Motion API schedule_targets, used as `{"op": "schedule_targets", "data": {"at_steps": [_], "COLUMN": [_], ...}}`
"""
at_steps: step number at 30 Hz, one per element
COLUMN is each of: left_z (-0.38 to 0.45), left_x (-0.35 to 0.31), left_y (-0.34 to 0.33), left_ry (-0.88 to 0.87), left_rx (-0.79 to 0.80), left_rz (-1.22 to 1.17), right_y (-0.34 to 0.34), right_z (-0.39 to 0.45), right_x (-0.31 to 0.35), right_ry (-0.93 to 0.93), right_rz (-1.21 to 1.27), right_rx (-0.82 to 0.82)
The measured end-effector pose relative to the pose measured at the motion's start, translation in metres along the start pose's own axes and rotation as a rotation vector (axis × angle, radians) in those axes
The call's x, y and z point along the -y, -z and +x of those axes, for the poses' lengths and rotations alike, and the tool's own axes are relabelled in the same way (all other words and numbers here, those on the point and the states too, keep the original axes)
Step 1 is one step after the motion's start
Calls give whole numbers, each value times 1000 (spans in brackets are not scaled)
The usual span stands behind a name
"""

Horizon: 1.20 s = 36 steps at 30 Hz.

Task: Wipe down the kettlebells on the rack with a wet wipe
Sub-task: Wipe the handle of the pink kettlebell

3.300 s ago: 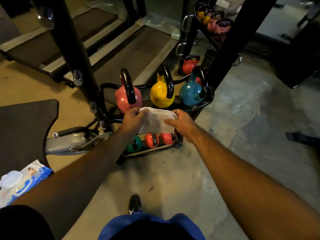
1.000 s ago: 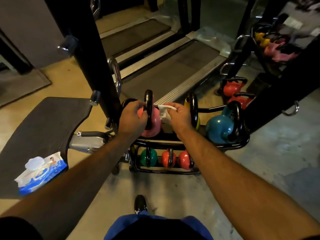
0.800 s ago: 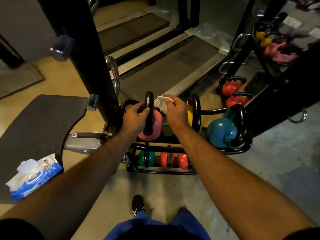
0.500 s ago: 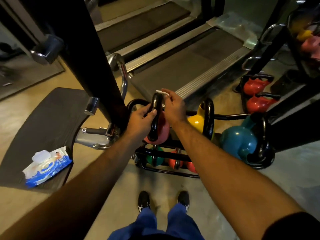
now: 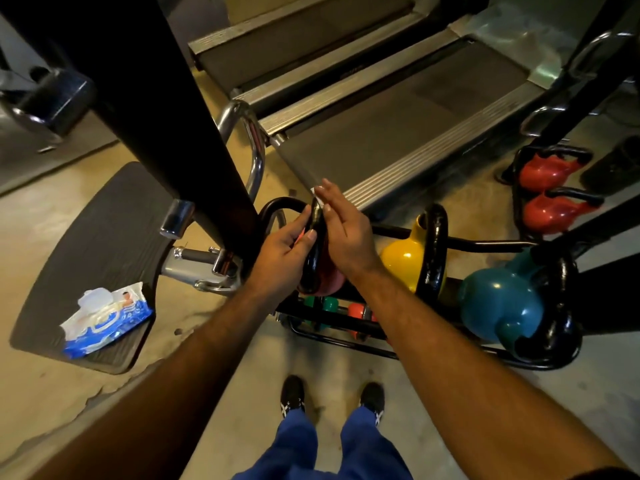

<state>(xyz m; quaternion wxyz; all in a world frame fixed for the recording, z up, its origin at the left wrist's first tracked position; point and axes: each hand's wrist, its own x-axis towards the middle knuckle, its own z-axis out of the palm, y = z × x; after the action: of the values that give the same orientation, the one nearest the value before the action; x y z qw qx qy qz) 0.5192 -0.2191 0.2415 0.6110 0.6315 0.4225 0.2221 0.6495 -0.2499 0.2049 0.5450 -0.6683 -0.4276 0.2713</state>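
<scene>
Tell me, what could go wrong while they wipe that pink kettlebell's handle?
The left hand grips the black handle of the pink kettlebell; if it tips, it might pinch fingers or roll toward the shoes. The wet wipe barely shows under the right hand, so it may slip off.

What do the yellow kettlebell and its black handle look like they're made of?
The yellow kettlebell body looks coated in smooth, semi-gloss vinyl or paint, judging by its soft, even sheen. Its black handle looks like glossy painted or enamelled metal, with sharp highlights; the core is probably cast iron, though that cannot be seen.
</scene>
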Motion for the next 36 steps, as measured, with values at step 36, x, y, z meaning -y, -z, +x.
{"op": "schedule_targets", "data": {"at_steps": [36], "left_z": [32], "left_x": [79], "left_y": [33], "left_ry": [-163], "left_rx": [289], "left_rz": [423], "right_y": [-1], "right_z": [-24], "right_x": [24], "right_ry": [11], "right_rz": [-163], "right_rx": [73]}}
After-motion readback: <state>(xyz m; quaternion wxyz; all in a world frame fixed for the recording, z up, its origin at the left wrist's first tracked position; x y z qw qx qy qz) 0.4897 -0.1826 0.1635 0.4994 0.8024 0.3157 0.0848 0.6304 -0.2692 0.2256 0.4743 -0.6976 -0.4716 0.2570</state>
